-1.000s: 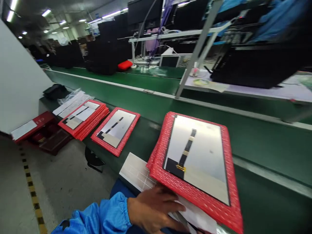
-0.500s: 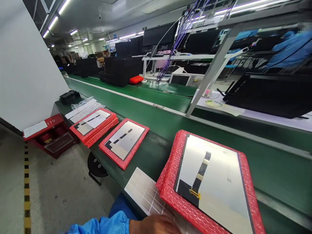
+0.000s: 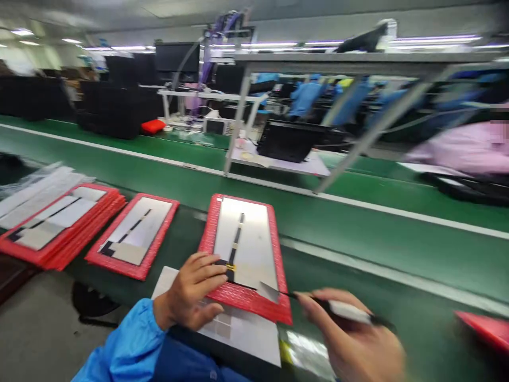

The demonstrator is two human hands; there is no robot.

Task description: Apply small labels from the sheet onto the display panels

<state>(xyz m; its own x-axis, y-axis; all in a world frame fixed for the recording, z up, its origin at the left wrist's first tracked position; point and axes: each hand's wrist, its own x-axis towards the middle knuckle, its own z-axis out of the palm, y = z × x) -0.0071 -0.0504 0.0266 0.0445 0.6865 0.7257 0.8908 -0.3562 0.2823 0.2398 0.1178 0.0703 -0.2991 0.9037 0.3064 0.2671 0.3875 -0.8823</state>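
Observation:
A flat display panel (image 3: pixel 254 239) with a silvery back and a dark ribbon cable (image 3: pixel 237 239) lies on red bubble-wrap sheets (image 3: pixel 248 302) in front of me. My left hand (image 3: pixel 196 289) rests over the lower left corner of panel and wrap, fingers spread, gripping nothing. From the right, my right hand (image 3: pixel 353 334) is closed around the white and black handle of a scraper (image 3: pixel 350 312). Its thin metal blade lies at the panel's lower right edge. Whether the blade is under the edge I cannot tell. A white gridded sheet (image 3: pixel 254 335) is partly hidden beneath the wrap.
Left of me lie another panel on red wrap (image 3: pixel 135 233) and a stack of wrapped panels (image 3: pixel 67 223), beside clear plastic sheets (image 3: pixel 35 196). A red item (image 3: pixel 483 329) sits at the right edge. Beyond the green bench stand metal frame posts (image 3: pixel 238 116); a person in pink (image 3: pixel 469 146) is across.
The view has swung right. My left hand has come up from the gridded sheet onto the panel's corner. My right hand has come into view with the scraper at the panel's edge.

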